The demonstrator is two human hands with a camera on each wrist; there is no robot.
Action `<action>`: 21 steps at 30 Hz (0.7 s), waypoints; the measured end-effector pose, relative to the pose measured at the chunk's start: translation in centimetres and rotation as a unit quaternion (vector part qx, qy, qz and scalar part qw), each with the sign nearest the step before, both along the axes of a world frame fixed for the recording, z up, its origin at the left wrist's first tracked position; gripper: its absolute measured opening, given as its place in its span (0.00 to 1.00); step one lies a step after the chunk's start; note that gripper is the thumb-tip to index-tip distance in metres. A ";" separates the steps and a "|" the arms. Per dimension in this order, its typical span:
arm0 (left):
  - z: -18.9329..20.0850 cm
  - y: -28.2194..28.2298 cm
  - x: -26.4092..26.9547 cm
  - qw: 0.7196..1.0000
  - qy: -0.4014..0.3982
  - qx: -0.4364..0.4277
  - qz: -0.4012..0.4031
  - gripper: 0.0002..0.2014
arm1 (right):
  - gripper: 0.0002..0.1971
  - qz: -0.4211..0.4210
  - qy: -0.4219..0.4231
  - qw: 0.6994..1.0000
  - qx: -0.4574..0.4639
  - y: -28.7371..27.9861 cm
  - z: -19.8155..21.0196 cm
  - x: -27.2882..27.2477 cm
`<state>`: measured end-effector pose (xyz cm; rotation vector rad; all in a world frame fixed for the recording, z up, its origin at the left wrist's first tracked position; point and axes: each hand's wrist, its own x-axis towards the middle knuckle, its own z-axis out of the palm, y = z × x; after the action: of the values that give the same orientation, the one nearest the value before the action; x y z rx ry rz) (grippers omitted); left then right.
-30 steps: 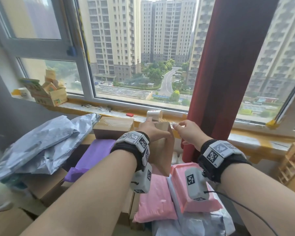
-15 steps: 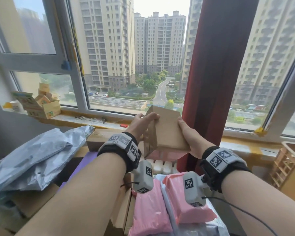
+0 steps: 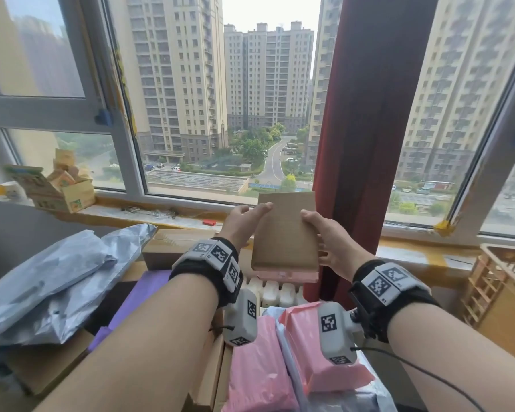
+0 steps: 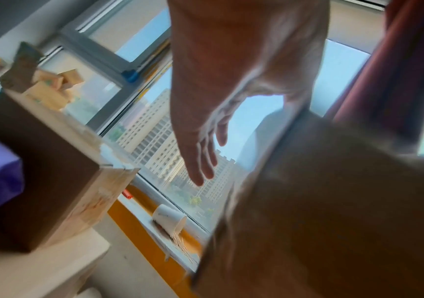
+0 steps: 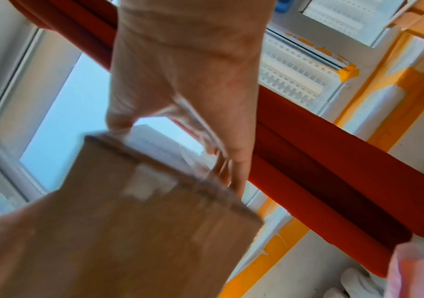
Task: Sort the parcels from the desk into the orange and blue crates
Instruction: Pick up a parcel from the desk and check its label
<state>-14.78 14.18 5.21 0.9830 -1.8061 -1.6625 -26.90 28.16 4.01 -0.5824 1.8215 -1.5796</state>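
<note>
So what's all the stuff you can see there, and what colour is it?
Cardboard box: one, brown, held up in front of the window between both hands.
Pink parcels: at least two, on the desk pile below the arms.
Purple parcel: one, left of the left wrist.
Grey bags: a heap, count unclear, far left.
Big cardboard box: one, brown, behind the left wrist.
Open carton: one, printed, on the windowsill, left.
Paper cup: one, white, tipped over on the sill.
Curtain: one, dark red, right of centre.
Crate: one, orange, far right.
Left hand: grips the box's left edge.
Right hand: grips its right edge.
</note>
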 end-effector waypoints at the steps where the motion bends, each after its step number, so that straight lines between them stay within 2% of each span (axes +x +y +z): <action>1: 0.1 -0.1 -0.2 1.000 -0.009 -0.025 0.007 0.37 | 0.53 -0.039 0.040 0.998 0.014 -0.2 0.2 -0.1; 3: 0.5 0.2 -0.5 0.998 -0.008 -0.055 0.001 0.37 | 0.62 -0.097 0.137 0.985 0.044 -0.2 0.9 0.1; 5: 1.1 0.7 -1.0 0.997 -0.009 -0.060 -0.040 0.37 | 0.64 -0.130 0.201 0.968 0.070 -0.2 1.8 0.5; 7: 1.5 1.4 -1.3 0.995 -0.015 -0.069 -0.075 0.41 | 0.64 -0.142 0.210 0.965 0.063 -0.5 2.3 0.7; 9: 1.5 1.5 -1.4 0.994 -0.015 -0.077 -0.080 0.45 | 0.64 -0.139 0.162 0.976 0.036 -0.7 2.4 0.4; 10: 1.5 1.4 -1.4 0.994 -0.015 -0.076 -0.080 0.45 | 0.61 -0.132 0.127 0.983 0.022 -0.7 2.3 0.2; 13: 1.1 1.1 -1.3 0.994 -0.023 -0.071 -0.083 0.43 | 0.34 -0.092 0.081 0.992 -0.033 -0.4 3.0 0.5; 16: 0.6 1.0 -1.3 0.995 -0.021 -0.071 -0.066 0.46 | 0.25 -0.077 0.086 0.992 -0.050 -0.2 3.0 0.7; 18: 0.6 0.9 -1.4 0.995 -0.020 -0.086 -0.051 0.47 | 0.22 -0.079 0.129 0.988 -0.035 -0.3 2.7 0.5; 19: 0.8 0.9 -1.3 0.993 -0.022 -0.102 -0.051 0.45 | 0.27 -0.076 0.172 0.982 -0.017 -0.2 2.5 0.3; 20: 1.0 1.0 -1.3 0.989 -0.035 -0.131 -0.054 0.43 | 0.36 -0.065 0.234 0.970 0.008 0.0 2.5 0.1; 21: 1.2 1.1 -1.2 0.981 -0.061 -0.174 -0.058 0.43 | 0.45 -0.046 0.310 0.949 0.034 0.3 2.6 0.0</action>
<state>-16.01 15.28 6.37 0.8522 -2.1784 -1.3085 -26.94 28.47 6.64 -1.0657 2.3753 -1.4828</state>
